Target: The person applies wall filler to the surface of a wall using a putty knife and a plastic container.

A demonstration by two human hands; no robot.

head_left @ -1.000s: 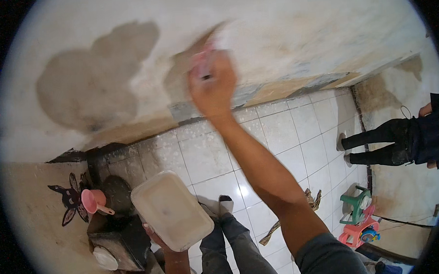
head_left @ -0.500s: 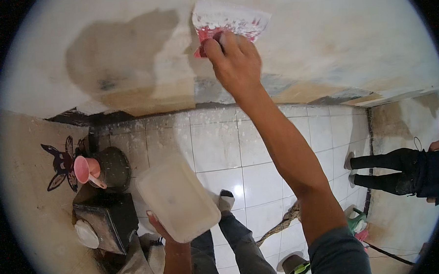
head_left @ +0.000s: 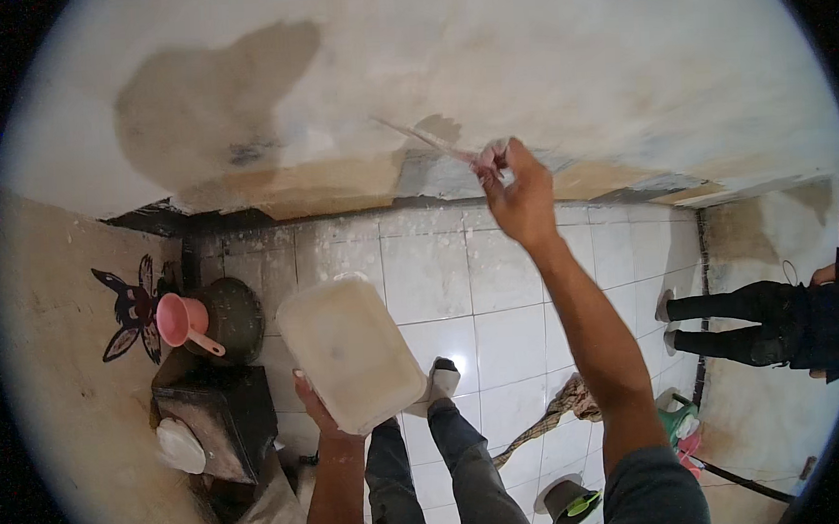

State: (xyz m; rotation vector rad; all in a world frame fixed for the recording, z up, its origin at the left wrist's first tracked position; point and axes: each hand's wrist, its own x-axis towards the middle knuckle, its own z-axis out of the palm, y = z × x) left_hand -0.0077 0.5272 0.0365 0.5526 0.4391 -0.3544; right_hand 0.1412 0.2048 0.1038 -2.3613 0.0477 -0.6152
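Head view, only one I have. My right hand (head_left: 520,197) is up at the wall (head_left: 570,59), fingers clenched round the handle of a putty knife (head_left: 433,144); blade runs up-left from the fist, edge-on, near or on the plaster just above the tan band at the wall's lower edge. My left hand (head_left: 319,416) is low, fingers curled under the near edge of a white plastic tub (head_left: 348,349), gripping it from below, tub tilted w/ its open side toward me, over the tiled floor (head_left: 439,270).

To do this stroke well, I judge: keep blade at a shallow angle, even pressure, long passes, and overlap the big damp grey patch (head_left: 211,107) so no ridges are left. Keep tub close under the working hand for drips.

Hard to make out: blade is thin and blurred, can't tell if it touches the wall or carries filler. Tub contents look pale, amt unclear. Left corner of floor holds a pink scoop (head_left: 180,319) on a dark bucket (head_left: 225,317). Another person's legs (head_left: 750,327) enter at right, body cut off by rim.
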